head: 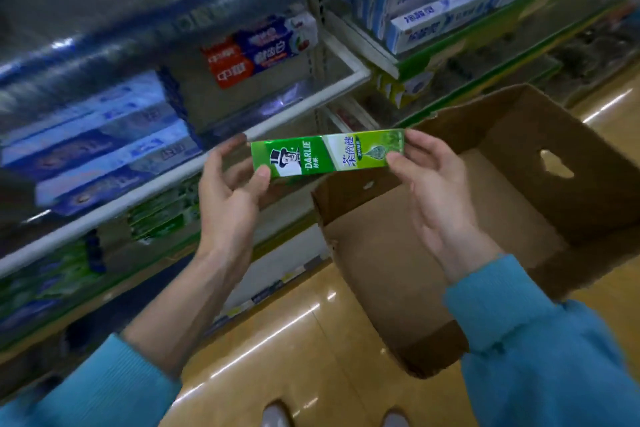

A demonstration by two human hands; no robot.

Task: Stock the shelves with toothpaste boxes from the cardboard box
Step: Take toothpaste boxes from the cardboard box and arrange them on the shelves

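Green toothpaste box (327, 157) printed "DARLIE", with a top-hatted portrait and Chinese characters, held level in front of the shelves (221, 152), above the near-left corner of the open cardboard box (446, 218) on the floor (294, 340). Left hand (230, 191) pinches its left end; right hand (427, 180) pinches its right end: each grip is clamped on it. Blue and red-blue toothpaste cartons (259, 48) on the shelves are blurred, their writing unreadable.

The long green cardboard toothpaste box (327, 156) reads "DARLIE" in white beside the left hand's thumb (262, 174); shelf packaging lettering is too blurred to read.
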